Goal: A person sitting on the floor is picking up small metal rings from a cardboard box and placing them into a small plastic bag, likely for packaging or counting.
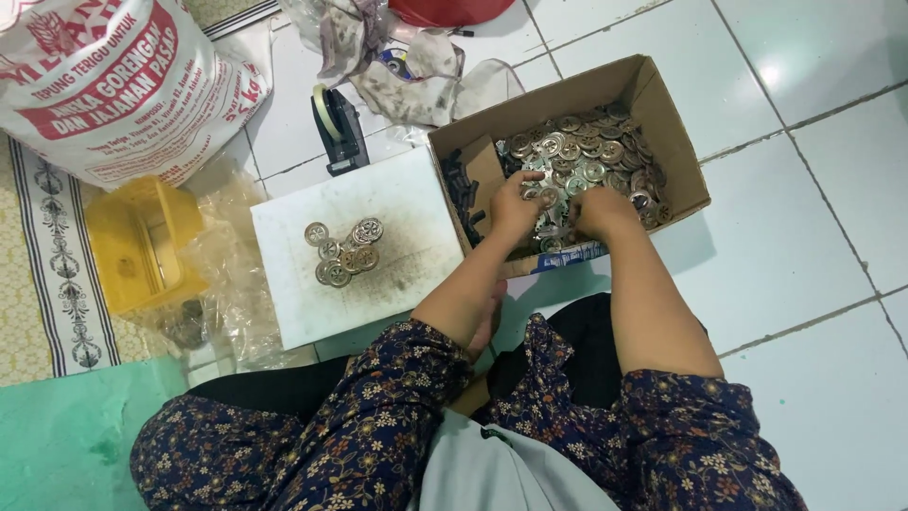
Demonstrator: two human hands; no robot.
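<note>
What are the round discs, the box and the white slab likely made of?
Round discs: likely stamped metal, silvery to brassy, with a dull shine and cut-out holes.
Box: brown corrugated cardboard, matte, flaps folded open.
White slab: looks like plastic or foam board, matte, with dark grime; cannot tell which.
Both the left hand and right hand are in the discs.

white tiled floor (804,123) bears cardboard box (662,114), white board (407,199).

Head view, steeply downward, close over floor (804,237)
</note>
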